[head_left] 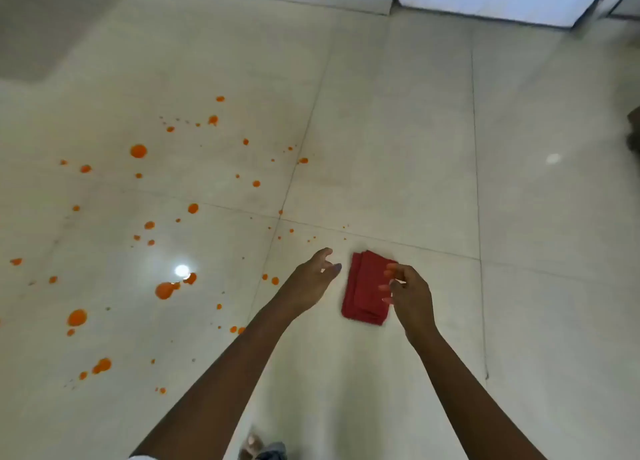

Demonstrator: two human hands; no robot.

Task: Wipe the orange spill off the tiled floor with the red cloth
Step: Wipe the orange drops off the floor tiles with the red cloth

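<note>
On tiled floor (381, 113), red cloth (363, 290) (folded), orange spill (138, 151)

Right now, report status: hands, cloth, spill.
Left hand and right hand open, flanking folded red cloth on tiled floor. Orange spill untouched, left of cloth. Nothing in the way.

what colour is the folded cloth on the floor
Red, seen in the head view: the cloth.
</note>
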